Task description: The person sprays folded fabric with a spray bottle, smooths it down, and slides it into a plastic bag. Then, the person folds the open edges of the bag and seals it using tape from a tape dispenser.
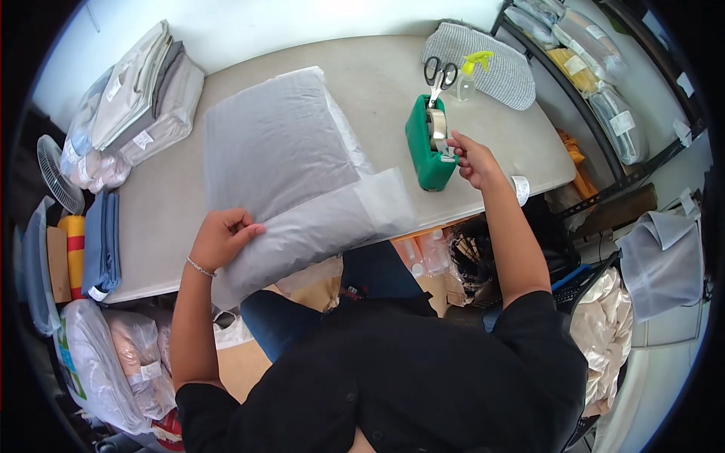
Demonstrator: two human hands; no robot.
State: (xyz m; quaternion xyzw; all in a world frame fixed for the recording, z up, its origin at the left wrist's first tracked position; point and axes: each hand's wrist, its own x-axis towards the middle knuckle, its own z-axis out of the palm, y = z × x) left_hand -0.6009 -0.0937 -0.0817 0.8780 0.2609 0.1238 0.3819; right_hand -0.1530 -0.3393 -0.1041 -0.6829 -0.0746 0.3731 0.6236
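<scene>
A clear plastic bag (276, 143) with folded grey fabric inside lies on the table in front of me, its near end folded over. My left hand (223, 240) is closed at that folded end, fingers curled and thumb pressed on the plastic. To the right stands a green tape dispenser (423, 155) with a roll of tape (436, 124) in it. My right hand (473, 160) is at the dispenser's cutting end, thumb and finger pinched on the tape's end. Black-handled scissors (439, 79) stand upright at the back of the dispenser.
Behind the dispenser are a spray bottle (468, 79) and a grey knitted cloth (483, 64). Folded, bagged fabrics (132, 106) are stacked at the table's back left. A small fan (60, 174) and folded blue cloth (103, 241) sit at left. Shelves (596, 106) with bagged goods stand at right.
</scene>
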